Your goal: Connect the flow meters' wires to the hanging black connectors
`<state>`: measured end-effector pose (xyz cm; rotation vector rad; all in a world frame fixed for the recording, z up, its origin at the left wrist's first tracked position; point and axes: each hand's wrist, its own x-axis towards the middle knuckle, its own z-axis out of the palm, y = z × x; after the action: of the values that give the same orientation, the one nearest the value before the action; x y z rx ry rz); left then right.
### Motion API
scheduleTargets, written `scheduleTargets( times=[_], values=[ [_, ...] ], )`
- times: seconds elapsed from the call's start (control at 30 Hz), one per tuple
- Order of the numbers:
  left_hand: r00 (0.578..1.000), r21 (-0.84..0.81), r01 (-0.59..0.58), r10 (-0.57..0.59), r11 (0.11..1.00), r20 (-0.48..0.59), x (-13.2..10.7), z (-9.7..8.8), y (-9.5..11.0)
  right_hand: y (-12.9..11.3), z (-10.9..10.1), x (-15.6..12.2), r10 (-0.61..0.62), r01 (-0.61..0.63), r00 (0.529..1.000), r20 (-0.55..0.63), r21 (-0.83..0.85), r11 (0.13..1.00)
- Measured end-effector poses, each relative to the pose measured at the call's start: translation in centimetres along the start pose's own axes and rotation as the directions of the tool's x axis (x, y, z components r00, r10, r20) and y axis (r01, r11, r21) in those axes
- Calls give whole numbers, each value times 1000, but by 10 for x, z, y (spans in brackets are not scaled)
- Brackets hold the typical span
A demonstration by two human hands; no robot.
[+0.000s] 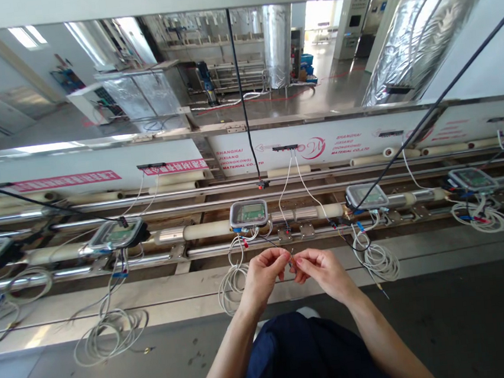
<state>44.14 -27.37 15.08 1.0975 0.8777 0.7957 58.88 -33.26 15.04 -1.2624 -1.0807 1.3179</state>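
Note:
My left hand (263,275) and my right hand (320,268) meet in front of me, both pinched on the thin ends of a wire (289,261) that runs up toward the middle meter (248,213). The meter is a small box with a clear lid and a green board inside, mounted on a cream and metal pipe (202,230). A coil of white cable (231,283) hangs below it, just left of my left hand. Both hands hover over the bench's steel ledge (190,290).
More meters sit along the same pipe: one to the left (114,233), one to the right (366,196), another far right (472,178), each with hanging cable coils (110,336). Black cables (241,95) drop from above. A white signboard (319,145) backs the bench.

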Motion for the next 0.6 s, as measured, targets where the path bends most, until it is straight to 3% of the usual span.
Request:
scheduleTargets(
  times=[0.23, 0.6],
  values=[
    [1000, -71, -4, 3, 997, -18, 2, 2, -4, 2, 3, 1, -31, 20, 991, -133, -84, 996],
    [997, -106, -73, 74, 992, 6, 0, 0, 0, -1, -2, 5, -6, 4, 999, -39, -48, 999]
  ],
)
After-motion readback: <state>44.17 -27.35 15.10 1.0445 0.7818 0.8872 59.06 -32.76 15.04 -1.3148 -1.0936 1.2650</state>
